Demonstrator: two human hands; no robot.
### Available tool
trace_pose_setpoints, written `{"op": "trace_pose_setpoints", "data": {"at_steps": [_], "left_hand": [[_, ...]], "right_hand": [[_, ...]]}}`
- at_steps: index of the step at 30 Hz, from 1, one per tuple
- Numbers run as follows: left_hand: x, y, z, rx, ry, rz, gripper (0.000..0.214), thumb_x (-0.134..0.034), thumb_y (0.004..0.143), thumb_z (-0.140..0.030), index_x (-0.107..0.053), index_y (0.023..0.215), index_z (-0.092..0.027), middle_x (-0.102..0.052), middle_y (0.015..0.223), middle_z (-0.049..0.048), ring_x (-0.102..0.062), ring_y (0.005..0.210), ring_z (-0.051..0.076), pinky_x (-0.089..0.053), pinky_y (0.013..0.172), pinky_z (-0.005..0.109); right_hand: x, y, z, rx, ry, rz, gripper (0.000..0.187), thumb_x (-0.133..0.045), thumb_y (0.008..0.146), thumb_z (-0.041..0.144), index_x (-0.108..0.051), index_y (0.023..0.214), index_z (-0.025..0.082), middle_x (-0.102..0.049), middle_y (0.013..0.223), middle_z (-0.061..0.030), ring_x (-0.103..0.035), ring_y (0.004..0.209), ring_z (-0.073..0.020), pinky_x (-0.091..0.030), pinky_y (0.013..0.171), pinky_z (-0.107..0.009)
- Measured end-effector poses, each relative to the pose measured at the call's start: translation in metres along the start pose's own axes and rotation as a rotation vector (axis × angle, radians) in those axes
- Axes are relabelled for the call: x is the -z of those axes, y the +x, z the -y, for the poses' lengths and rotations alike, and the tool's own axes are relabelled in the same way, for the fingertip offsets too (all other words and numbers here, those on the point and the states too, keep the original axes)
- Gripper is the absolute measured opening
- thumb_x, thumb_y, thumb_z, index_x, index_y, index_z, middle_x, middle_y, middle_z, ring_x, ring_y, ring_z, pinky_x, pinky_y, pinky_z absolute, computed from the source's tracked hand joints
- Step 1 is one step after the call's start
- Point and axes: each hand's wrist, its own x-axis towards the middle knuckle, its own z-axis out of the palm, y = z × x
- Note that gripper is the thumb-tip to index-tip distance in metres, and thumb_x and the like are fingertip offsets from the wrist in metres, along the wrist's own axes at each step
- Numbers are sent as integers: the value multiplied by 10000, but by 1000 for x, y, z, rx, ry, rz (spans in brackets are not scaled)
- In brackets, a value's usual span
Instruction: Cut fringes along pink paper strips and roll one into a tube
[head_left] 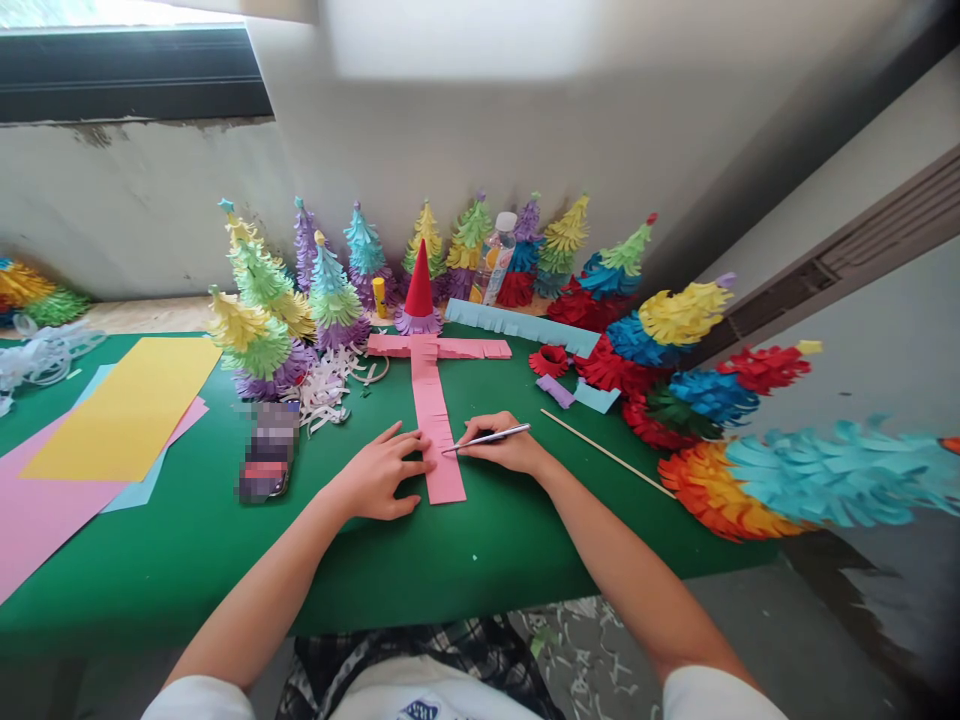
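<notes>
A pink paper strip (pixel 429 400) with a row of cuts along one edge lies lengthwise in front of me on the green table. My left hand (pixel 388 470) rests at its left side, fingers spread, fingertips touching the paper. From the right, my right hand (pixel 501 442) grips a slim silver pen (pixel 491 437), its tip on the strip. Across the far end lies a second fringed pink strip (pixel 480 349). Just behind it stands a red paper cone (pixel 421 285) with a purple fringed base (pixel 418 322).
Several fringed paper trees (pixel 259 270) line the back and right. A bottle (pixel 496 260), glue stick (pixel 379 297), light-blue strip (pixel 517 325) and thin stick (pixel 607 452) lie around. On the left are a phone (pixel 268 455), paper shreds (pixel 328 385) and a yellow sheet (pixel 127 410).
</notes>
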Motion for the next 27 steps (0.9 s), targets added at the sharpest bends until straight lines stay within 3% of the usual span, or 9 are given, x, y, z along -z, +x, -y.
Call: {"op": "trace_pose_setpoints", "data": {"at_steps": [10, 18, 27], "left_hand": [[0, -1, -1, -8, 1, -16, 528, -603, 740, -311, -541, 1258, -233, -468, 1364, 106, -392, 1306, 299, -155, 1139, 531], [0, 0, -2, -22, -23, -9, 545, -613, 745, -365, -540, 1259, -198, -472, 1359, 126, -393, 1305, 295, -193, 1138, 504], [-1, 0, -2, -18, -18, 1, 570, -620, 738, -388, -528, 1267, -196, -468, 1364, 132, -380, 1314, 288, -172, 1141, 500]], "right_hand": [[18, -13, -12, -44, 6, -17, 203, -731, 709, 387, -689, 682, 190, -690, 671, -21, -594, 609, -160, -525, 777, -377], [8, -10, -9, -110, 168, -96, 204, -753, 675, 379, -669, 697, 194, -701, 724, -22, -629, 659, -175, -514, 826, -402], [4, -6, -11, -86, 103, -61, 189, -745, 694, 377, -707, 724, 195, -721, 737, -30, -641, 663, -180, -518, 808, -396]]}}
